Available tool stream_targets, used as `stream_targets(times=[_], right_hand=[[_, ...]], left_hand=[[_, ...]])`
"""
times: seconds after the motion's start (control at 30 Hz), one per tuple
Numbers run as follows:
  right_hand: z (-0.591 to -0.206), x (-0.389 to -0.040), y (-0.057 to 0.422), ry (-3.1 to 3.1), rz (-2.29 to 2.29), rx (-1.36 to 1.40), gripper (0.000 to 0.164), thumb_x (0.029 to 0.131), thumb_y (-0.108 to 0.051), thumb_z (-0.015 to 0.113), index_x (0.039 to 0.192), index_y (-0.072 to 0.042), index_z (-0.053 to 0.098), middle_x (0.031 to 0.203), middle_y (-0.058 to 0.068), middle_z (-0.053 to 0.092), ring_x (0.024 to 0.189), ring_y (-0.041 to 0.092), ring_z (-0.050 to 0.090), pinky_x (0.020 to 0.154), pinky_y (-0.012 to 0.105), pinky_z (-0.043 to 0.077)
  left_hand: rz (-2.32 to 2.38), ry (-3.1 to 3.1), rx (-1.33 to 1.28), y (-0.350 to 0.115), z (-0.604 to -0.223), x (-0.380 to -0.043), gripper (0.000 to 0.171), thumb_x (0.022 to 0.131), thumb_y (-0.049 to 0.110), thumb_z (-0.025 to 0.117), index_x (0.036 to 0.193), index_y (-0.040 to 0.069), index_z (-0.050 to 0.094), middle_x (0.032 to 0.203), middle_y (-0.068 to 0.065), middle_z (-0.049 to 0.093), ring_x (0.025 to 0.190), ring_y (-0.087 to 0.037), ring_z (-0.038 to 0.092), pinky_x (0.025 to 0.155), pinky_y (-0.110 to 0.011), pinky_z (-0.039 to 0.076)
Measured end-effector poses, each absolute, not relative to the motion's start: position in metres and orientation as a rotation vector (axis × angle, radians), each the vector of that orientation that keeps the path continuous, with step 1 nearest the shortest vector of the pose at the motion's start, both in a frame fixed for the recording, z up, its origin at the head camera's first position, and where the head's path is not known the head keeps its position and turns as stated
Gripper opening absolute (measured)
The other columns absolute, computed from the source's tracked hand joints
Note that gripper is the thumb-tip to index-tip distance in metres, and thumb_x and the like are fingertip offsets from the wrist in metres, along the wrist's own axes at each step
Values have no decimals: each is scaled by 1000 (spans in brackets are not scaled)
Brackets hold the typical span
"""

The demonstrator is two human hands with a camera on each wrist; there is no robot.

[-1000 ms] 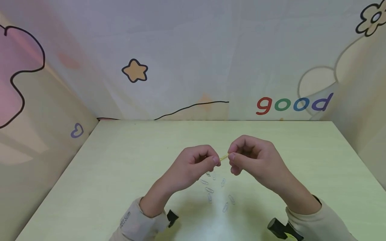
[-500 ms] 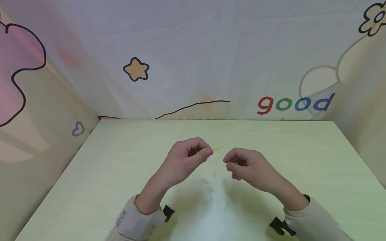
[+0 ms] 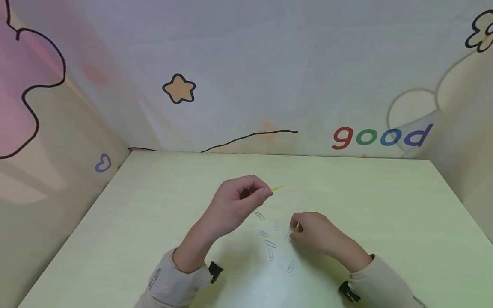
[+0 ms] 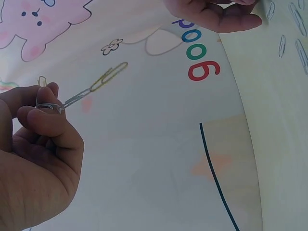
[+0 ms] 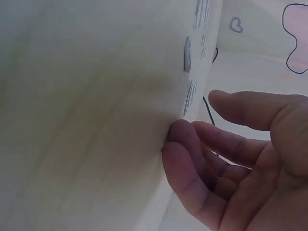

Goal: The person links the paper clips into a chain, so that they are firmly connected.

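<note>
In the head view my left hand (image 3: 239,205) is raised over the table, thumb and forefinger pinching linked paper clips. A yellow paper clip (image 4: 109,76) sticks out past the fingertips, joined to a silver paper clip (image 4: 76,97). Another clip's yellowish end (image 4: 42,81) shows behind the fingers, which hide part of the chain. My right hand (image 3: 317,233) is low at the tabletop, its fingertips right by a loose silver paper clip (image 3: 288,233). In the right wrist view the thumb (image 5: 240,107) stands apart from the fingers, with a silver clip (image 5: 190,97) lying beyond the gap.
Several loose silver paper clips, such as one near the front (image 3: 290,266) and one at the left (image 3: 263,233), lie scattered on the pale table (image 3: 154,239) between the forearms. A printed backdrop (image 3: 246,77) rises behind the table's far edge.
My right hand has let go of the yellow paper clip and moved down to the tabletop clips. The left hand shifted slightly left and up, still pinching the chain.
</note>
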State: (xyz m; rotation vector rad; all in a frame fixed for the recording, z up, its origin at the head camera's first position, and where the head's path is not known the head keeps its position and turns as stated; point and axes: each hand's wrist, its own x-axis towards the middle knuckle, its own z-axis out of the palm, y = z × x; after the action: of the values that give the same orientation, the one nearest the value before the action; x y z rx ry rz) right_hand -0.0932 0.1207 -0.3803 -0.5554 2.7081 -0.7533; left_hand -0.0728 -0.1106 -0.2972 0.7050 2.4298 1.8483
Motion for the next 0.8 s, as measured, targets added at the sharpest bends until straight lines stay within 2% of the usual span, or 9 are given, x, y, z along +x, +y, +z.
stream_targets(times=[0.17, 0.33, 0.6, 0.8], right_hand=[[-382, -94, 115, 2759, -684, -584, 10, 87, -7, 74, 86, -8, 65, 72, -2, 56, 67, 15, 49, 64, 33, 44], [-382, -91, 107, 2818, -561, -585, 22, 84, -8, 75, 75, -10, 55, 69, 0, 50, 65, 17, 46, 61, 34, 41], [-385, -87, 101, 2860, -416, -648, 22, 82, -5, 75, 79, -6, 53, 73, 5, 47, 64, 21, 44, 57, 36, 40], [-385, -91, 102, 2839, -421, -647, 25, 80, -6, 75, 79, -10, 50, 73, 3, 47, 65, 20, 45, 57, 35, 40]], left_hand=[[1822, 2452, 688, -110, -299, -74, 10, 98, 18, 66, 93, 16, 73, 69, -2, 54, 61, -15, 45, 58, -27, 39], [1800, 2456, 665, -109, -299, -73, 10, 99, 19, 65, 93, 16, 73, 69, -1, 54, 60, -14, 44, 56, -27, 38], [1793, 2458, 656, -109, -300, -73, 9, 98, 19, 66, 94, 17, 74, 66, -2, 51, 58, -14, 43, 54, -27, 37], [1786, 2456, 672, -109, -301, -73, 9, 98, 19, 66, 94, 16, 73, 69, -2, 53, 61, -14, 44, 56, -27, 38]])
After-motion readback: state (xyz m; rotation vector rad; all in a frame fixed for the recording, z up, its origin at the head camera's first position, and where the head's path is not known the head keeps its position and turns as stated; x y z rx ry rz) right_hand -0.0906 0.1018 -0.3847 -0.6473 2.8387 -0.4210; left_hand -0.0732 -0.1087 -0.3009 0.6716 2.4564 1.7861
